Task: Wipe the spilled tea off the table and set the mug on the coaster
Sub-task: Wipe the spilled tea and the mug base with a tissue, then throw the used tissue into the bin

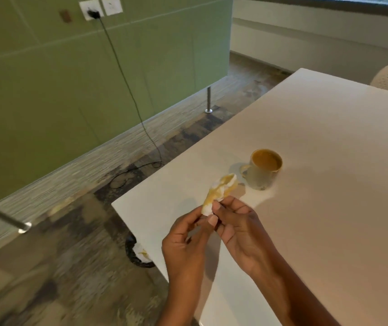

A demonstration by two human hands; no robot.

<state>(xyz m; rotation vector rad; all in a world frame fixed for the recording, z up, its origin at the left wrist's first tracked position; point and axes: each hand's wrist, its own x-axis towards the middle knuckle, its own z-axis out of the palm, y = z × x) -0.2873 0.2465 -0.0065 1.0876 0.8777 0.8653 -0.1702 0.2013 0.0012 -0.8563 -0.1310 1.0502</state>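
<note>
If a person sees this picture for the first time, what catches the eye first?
First, the crumpled tissue, stained yellow-brown, which the left hand and right hand pinch together above the near corner of the white table. Just beyond it, a mug nearly full of milky tea stands directly on the tabletop.

The tissue [219, 191] I hold is white, stained yellow-brown. My mug [262, 171] is pale grey with tan tea. The table [329, 161] is white, the wall [70, 90] green.
</note>
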